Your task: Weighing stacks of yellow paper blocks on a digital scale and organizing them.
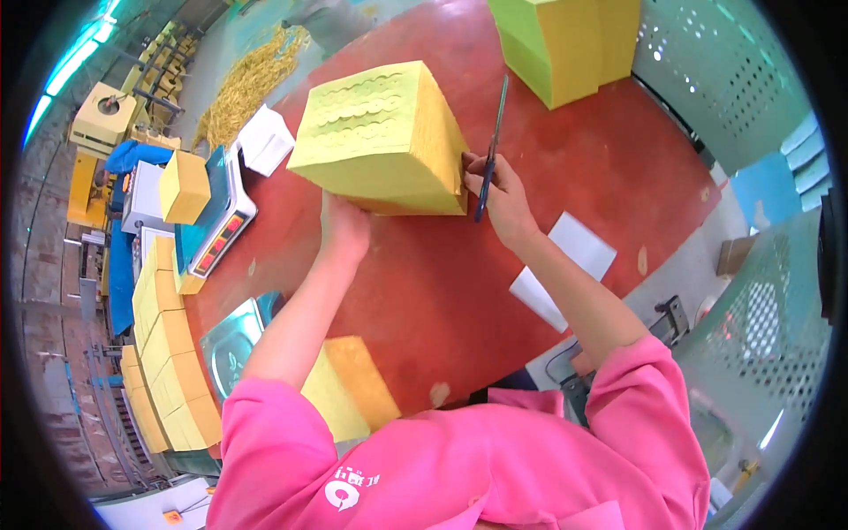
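Note:
A thick block of yellow paper sheets (pixel 371 132), its upper face marked with rows of scalloped cuts, is in front of me over the red table. My left hand (pixel 344 225) is at its near left lower edge, the fingers hidden behind or under the block. My right hand (pixel 502 194) is closed round the dark blue handle of a long narrow-bladed tool (pixel 496 132), its blade pointing away from me. Fingertips of that hand reach the block's right side. I cannot tell whether the blade is a saw or a knife.
The red table (pixel 565 177) carries more yellow paper blocks (pixel 574 53) at the far right. White paper (pixel 583 247) lies by my right forearm. On the left are a digital scale (pixel 221 230) with a small yellow block (pixel 184 187), and stacked yellow packs (pixel 168 353). A perforated green panel (pixel 715 79) borders the right.

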The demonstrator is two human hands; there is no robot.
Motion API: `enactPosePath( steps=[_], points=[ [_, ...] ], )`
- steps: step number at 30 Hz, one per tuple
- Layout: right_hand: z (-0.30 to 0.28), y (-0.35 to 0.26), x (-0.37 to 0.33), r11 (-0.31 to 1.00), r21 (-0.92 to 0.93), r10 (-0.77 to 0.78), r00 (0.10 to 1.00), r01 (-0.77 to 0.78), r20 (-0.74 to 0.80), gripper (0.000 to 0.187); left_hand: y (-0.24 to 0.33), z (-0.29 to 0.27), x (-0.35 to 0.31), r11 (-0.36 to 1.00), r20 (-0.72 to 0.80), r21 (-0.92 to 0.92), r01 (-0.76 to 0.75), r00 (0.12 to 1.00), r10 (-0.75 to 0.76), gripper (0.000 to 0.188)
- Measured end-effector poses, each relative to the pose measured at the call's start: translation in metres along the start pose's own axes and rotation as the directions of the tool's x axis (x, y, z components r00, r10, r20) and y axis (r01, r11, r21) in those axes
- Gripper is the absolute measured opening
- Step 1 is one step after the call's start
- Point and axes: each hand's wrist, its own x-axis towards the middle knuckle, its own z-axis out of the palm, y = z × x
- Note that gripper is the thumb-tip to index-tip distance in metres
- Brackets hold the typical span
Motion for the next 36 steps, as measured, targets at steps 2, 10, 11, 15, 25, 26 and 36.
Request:
enactPosePath(
  steps=[2, 10, 11, 15, 25, 26, 36],
  points=[
    [0.016, -0.006, -0.036, 0.997, 0.046, 0.064, 0.998, -0.065, 0.018, 0.014, 0.0, -0.042, -0.032, 0.946, 0.24, 0.274, -0.176, 0.965, 0.11, 0.047],
    [0.025, -0.004, -0.149, 0.995, 0.074, 0.067, 0.997, -0.063, -0.046, 0.018, 0.012, -0.103, -0.119, 0.393, 0.457, 0.765, -0.51, 0.86, 0.226, 0.041],
    [0.016, -0.006, -0.156, 0.998, 0.036, 0.053, 0.995, -0.05, -0.087, 0.019, 0.028, -0.081, -0.128, 0.091, 0.724, 0.649, -0.755, 0.651, 0.227, 0.04],
    [0.024, -0.01, -0.163, 0.998, 0.001, 0.056, 0.992, -0.056, -0.114, 0.025, 0.041, -0.11, -0.109, 0.494, 0.757, 0.577, -0.65, 0.653, -0.026, 0.045],
    [0.013, 0.0, -0.175, 0.997, -0.006, 0.068, 0.978, -0.071, -0.198, 0.024, 0.124, -0.064, -0.092, 0.717, 0.23, 0.585, -0.379, 0.925, 0.302, 0.048],
    [0.014, 0.002, -0.182, 0.999, -0.028, 0.026, 0.971, -0.034, -0.236, 0.025, 0.137, -0.04, -0.11, 0.554, 0.274, 0.612, -0.564, 0.809, 0.521, 0.048],
    [0.064, -0.006, -0.309, 0.95, -0.087, 0.265, 0.92, -0.301, -0.289, 0.037, 0.105, 0.03, -0.109, -0.218, 0.973, 0.144, -0.965, 0.178, -0.144, 0.056]
  ],
)
